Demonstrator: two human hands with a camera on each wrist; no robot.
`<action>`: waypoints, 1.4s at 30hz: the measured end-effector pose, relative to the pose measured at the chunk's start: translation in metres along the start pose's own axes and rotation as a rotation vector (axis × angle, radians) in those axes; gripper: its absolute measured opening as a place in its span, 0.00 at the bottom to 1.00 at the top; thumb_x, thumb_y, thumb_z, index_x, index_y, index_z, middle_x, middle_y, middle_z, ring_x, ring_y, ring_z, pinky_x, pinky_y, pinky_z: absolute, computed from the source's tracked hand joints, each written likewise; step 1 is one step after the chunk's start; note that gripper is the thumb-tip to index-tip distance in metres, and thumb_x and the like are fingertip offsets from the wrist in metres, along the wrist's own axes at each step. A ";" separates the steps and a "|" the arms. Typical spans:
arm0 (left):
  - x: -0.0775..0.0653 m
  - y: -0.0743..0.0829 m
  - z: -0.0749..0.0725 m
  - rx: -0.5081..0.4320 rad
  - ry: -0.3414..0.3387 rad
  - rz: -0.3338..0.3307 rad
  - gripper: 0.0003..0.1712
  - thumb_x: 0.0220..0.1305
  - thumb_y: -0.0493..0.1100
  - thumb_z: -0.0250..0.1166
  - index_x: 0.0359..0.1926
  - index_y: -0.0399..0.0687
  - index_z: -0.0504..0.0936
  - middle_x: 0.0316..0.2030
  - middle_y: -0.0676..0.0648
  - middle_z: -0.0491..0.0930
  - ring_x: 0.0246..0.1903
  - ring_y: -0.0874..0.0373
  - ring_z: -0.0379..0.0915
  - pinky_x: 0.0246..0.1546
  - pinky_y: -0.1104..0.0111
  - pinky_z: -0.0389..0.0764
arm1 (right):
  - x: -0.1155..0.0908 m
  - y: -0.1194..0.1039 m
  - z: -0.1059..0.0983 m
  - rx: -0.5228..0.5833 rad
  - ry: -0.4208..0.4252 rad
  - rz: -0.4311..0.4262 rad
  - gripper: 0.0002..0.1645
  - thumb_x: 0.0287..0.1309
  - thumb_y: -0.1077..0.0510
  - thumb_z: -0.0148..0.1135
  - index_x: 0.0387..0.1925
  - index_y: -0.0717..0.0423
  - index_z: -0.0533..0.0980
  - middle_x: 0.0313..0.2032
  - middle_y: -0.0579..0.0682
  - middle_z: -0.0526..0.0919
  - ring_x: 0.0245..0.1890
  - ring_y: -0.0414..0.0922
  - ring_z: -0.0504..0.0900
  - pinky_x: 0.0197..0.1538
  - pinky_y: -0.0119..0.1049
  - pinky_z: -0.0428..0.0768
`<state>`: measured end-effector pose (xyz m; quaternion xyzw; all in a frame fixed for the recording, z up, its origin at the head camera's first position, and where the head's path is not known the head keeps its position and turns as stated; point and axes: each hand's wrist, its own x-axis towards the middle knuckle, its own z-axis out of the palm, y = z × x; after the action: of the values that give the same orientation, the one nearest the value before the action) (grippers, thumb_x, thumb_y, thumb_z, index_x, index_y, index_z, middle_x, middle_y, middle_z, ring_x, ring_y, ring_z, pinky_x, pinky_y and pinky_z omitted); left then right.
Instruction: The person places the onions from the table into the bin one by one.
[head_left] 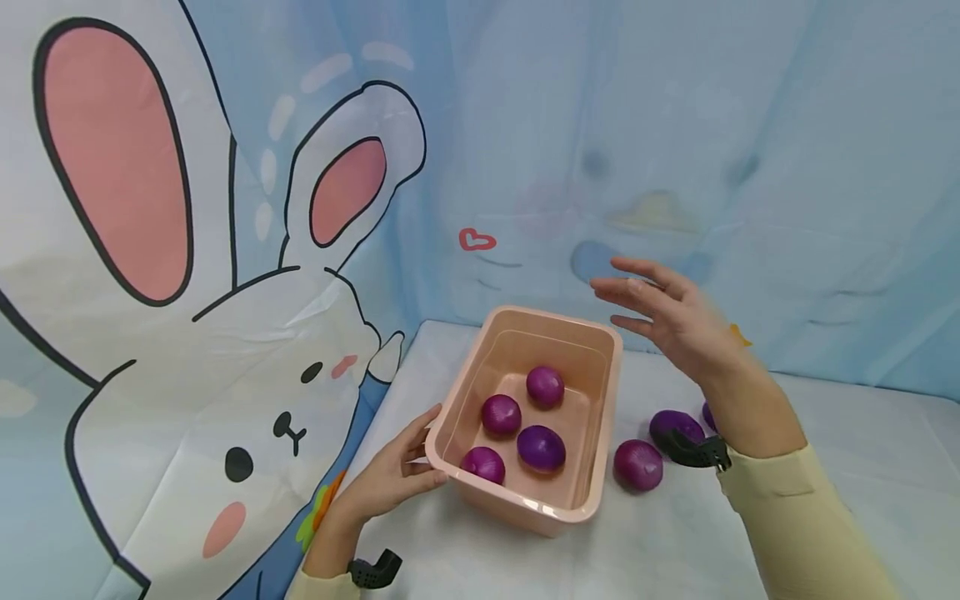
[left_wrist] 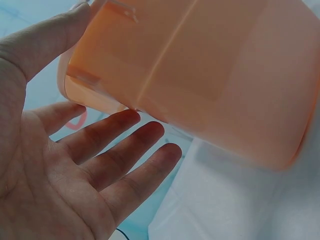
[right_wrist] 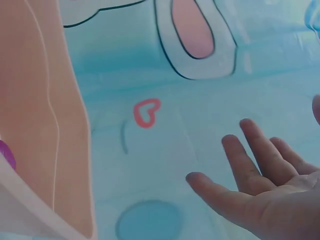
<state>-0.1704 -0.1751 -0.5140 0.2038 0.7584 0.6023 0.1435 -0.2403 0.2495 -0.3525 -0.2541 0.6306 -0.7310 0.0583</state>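
Observation:
A pink plastic bin [head_left: 517, 500] stands on the white-covered table. Inside lie several purple, round vegetables like red onions [head_left: 501, 414] and a smoother, darker violet oval one [head_left: 542, 448]. My left hand [head_left: 393, 475] touches the bin's near left corner, thumb at the front below the rim and fingers along the left side. In the left wrist view those fingers [left_wrist: 145, 135] look long and loosely extended against the bin wall. Past the bin's far right corner, my right hand [head_left: 663, 312] hovers in the air, fingers spread, holding nothing.
Right of the bin lie a red onion-like vegetable [head_left: 638, 465] and a dark violet oval one [head_left: 676, 427]; another violet piece [head_left: 708, 416] is partly hidden by my right forearm. A light blue cloth backdrop [head_left: 825, 208] with a printed rabbit [head_left: 187, 400] rises behind and to the left.

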 end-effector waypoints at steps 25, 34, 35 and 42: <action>0.000 0.000 0.000 0.000 0.001 0.021 0.53 0.65 0.45 0.76 0.82 0.66 0.54 0.73 0.43 0.67 0.65 0.38 0.70 0.56 0.62 0.81 | -0.089 0.027 -0.100 0.625 0.168 -0.175 0.25 0.82 0.65 0.35 0.71 0.65 0.69 0.64 0.65 0.77 0.71 0.57 0.69 0.65 0.55 0.76; 0.000 0.000 -0.001 -0.008 -0.011 0.021 0.53 0.65 0.45 0.76 0.83 0.66 0.54 0.73 0.43 0.67 0.66 0.37 0.70 0.56 0.62 0.81 | -0.100 0.059 -0.119 -0.589 0.541 0.197 0.36 0.77 0.46 0.57 0.78 0.53 0.62 0.66 0.51 0.78 0.68 0.43 0.72 0.64 0.32 0.73; 0.000 0.000 -0.001 -0.007 -0.012 0.022 0.53 0.65 0.45 0.76 0.83 0.66 0.54 0.73 0.43 0.67 0.65 0.37 0.70 0.56 0.62 0.81 | -0.100 0.063 -0.122 -0.705 0.531 0.246 0.39 0.77 0.43 0.56 0.80 0.55 0.59 0.69 0.56 0.75 0.70 0.50 0.70 0.66 0.41 0.73; 0.001 -0.002 -0.002 -0.008 -0.011 0.021 0.54 0.65 0.45 0.76 0.83 0.66 0.54 0.73 0.43 0.67 0.65 0.38 0.70 0.56 0.62 0.81 | -0.105 0.095 -0.148 -1.096 0.281 0.445 0.55 0.75 0.36 0.55 0.76 0.77 0.48 0.66 0.83 0.61 0.64 0.81 0.61 0.56 0.79 0.66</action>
<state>-0.1719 -0.1764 -0.5153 0.2143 0.7530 0.6057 0.1421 -0.2378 0.4054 -0.4850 -0.0103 0.9547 -0.2970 -0.0133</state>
